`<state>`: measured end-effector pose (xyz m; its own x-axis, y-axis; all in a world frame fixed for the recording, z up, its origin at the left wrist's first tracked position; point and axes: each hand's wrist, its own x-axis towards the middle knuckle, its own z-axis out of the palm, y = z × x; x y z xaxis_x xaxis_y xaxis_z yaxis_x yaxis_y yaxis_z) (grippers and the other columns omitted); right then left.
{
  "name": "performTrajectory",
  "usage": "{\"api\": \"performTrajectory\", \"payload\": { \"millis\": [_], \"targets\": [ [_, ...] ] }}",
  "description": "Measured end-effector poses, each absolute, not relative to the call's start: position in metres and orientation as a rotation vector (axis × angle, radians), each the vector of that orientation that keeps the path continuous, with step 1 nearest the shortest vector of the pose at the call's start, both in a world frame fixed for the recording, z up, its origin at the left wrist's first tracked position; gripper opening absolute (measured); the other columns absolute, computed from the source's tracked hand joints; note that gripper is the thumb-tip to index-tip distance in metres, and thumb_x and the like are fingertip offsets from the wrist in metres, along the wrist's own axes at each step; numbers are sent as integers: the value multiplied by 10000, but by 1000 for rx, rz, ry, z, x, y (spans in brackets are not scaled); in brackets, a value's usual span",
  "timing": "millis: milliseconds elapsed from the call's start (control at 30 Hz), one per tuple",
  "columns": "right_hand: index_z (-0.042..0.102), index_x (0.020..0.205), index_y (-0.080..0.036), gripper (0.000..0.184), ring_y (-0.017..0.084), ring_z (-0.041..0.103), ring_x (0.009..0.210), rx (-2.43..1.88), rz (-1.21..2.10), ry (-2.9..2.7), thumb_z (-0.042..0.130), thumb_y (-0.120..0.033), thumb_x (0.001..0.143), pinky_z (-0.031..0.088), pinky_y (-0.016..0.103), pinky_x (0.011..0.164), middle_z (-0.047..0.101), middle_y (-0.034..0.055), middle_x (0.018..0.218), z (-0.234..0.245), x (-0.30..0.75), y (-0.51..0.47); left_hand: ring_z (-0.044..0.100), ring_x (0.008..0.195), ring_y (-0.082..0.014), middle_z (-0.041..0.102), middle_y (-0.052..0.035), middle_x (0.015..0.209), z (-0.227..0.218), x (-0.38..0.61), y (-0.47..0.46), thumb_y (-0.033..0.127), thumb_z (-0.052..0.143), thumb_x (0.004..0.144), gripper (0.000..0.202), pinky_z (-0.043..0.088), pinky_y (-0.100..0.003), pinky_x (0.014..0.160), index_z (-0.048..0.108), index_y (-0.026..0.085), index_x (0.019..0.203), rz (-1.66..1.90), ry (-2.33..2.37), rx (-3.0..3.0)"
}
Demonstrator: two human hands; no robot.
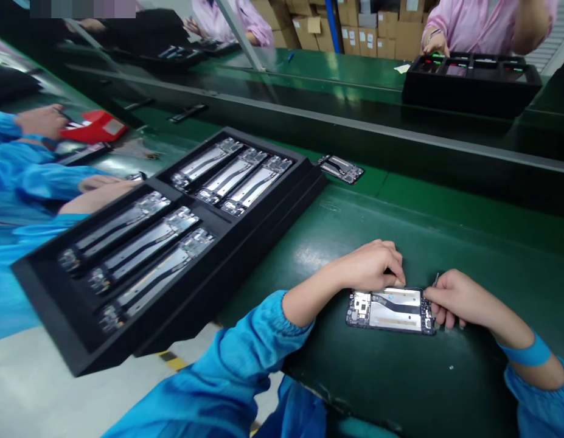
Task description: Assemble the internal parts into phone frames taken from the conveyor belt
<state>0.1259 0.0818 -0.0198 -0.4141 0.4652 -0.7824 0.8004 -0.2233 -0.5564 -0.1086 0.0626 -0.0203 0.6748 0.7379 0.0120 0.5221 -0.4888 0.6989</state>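
Observation:
An opened phone (395, 309) lies flat on the green mat, its insides facing up: a silvery plate, a black flex cable across it and circuit boards at both ends. My left hand (375, 266) is closed, fingertips together at the phone's far edge; what they pinch, if anything, is hidden. At the phone's right end, my right hand (457, 298) is closed with curled fingers. A thin dark piece (435, 279) sticks up beside its thumb and forefinger; its kind is too small to tell.
Left of my arms, a black foam tray (282, 234) holds several opened phones and overhangs the table edge. Another opened phone (341, 168) lies beyond it. Co-workers' hands (99, 191) work at left. Across a rail (309, 118), a person handles a black tray (471, 91).

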Motion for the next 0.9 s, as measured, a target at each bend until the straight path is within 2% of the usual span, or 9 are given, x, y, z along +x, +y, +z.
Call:
{"api": "performTrajectory", "payload": {
  "millis": [433,667,900],
  "targets": [
    [623,583,-127,297,141,663,441,1487,-1667,1767,492,-137,849,375,123,293,718,85,613,-16,125,83,579,841,-157,742,29,851,-26,-83,74,140,664,861,157,406,-311,867,777,249,860,424,925,2214],
    [620,575,-131,300,139,657,431,1491,-1702,1754,495,-146,848,371,124,288,712,81,605,-20,126,83,604,864,-137,748,35,845,-24,-99,73,148,723,852,109,378,-301,940,782,239,840,404,929,2087],
    [619,570,-135,299,144,657,429,1483,-1706,1781,486,-142,837,380,131,284,704,73,587,-21,127,82,585,892,-153,751,42,857,-23,-100,69,166,716,851,116,361,-316,935,785,256,834,362,1005,2084]
  ]
}}
